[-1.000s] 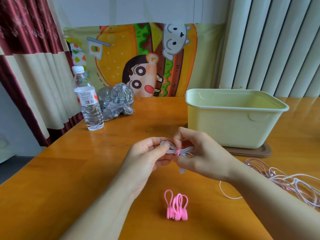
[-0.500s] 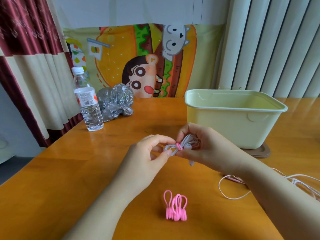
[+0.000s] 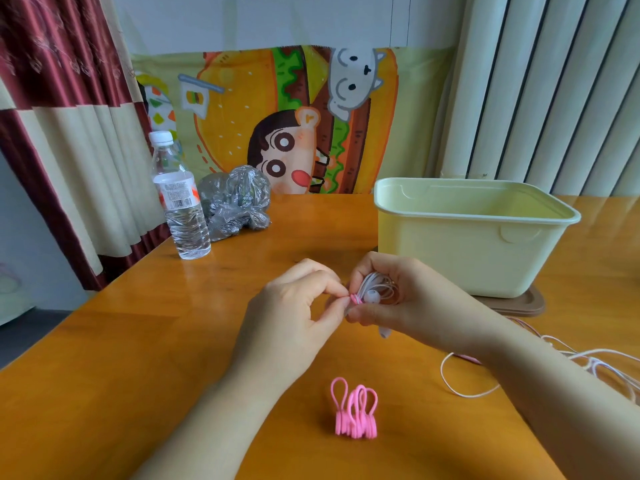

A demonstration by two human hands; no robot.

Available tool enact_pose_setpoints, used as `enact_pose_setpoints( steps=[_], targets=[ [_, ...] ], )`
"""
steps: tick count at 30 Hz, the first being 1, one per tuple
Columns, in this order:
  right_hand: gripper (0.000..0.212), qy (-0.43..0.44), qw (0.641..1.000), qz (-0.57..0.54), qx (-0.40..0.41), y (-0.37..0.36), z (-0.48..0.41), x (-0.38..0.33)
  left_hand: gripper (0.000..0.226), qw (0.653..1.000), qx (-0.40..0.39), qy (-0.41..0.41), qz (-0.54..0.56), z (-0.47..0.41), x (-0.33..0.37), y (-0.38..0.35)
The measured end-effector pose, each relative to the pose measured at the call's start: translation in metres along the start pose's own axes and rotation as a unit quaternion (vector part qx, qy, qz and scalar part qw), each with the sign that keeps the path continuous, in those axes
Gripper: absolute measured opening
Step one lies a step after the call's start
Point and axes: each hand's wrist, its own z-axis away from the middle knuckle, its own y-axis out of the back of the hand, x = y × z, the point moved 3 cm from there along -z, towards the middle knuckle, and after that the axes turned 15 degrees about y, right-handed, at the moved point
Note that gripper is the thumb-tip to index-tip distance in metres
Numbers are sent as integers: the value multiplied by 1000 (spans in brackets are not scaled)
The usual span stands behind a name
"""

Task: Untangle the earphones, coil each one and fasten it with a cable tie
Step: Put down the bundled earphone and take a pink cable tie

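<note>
Looks like a room in a home, set up informally rather than as a lab or shop. Shows in the soft furnishings: a maroon-and-cream curtain (image 3: pixel 62 140) hanging at the left, pale pleated drapes (image 3: pixel 554 98) at the right, and a bright cartoon cloth (image 3: pixel 242 109) with a burger and a wide-eyed figure stretched along the plain wall behind. Shows too in the glossy wooden desk (image 3: pixel 121 358) and the household odds on it: a water bottle (image 3: pixel 180 202), a crumpled plastic bag (image 3: pixel 235 199) just beside it, a pale yellow plastic tub (image 3: pixel 467 251) standing on a brown lid (image 3: pixel 519 305), pink cable ties (image 3: pixel 355 410), loose earphones (image 3: pixel 616 368).
</note>
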Motion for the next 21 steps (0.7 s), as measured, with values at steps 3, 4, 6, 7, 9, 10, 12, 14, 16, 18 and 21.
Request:
enact_pose_setpoints(
  steps=[3, 4, 6, 7, 9, 10, 12, 14, 16, 18, 21],
  targets=[
    [13, 0, 1000, -16, 16, -2, -1, -1, 16, 998, 38, -12, -45, 2, 3, 3],
    [12, 2, 1000, -17, 19, -3, -1, -2, 13, 997, 50, -14, -65, 2, 4, 4],
    [11, 4, 1000, -17, 26, -4, -1, -2, 11, 993, 67, -17, -94, 3, 5, 6],
    [10, 4, 999, -18, 30, -4, -1, -2, 11, 992, 69, -21, -101, 3, 5, 6],
    [9, 4, 999, -25, 38, -4, -1, -2, 15, 994, 59, -22, -94, 2, 4, 5],
    [9, 4, 999, -29, 37, -4, -1, -2, 16, 996, 51, -15, -78, 2, 4, 5],
    [10, 1, 999, -43, 34, -3, -1, -2, 16, 999, 36, 2, -32, 2, 3, 4],
    [13, -5, 997, -71, 34, -1, -1, -1, 10, 1000, 26, 13, 12, 2, 2, 4],
    [19, -15, 995, -97, 25, 2, -1, 2, 7, 999, 19, 25, 36, 2, 3, 3],
    [25, -26, 993, -117, 9, 3, -1, 3, 13, 998, 10, 39, 50, 2, 2, 2],
    [27, -37, 989, -143, 5, 5, 0, 4, 15, 996, -5, 61, 71, 2, 3, 1]
  ],
)
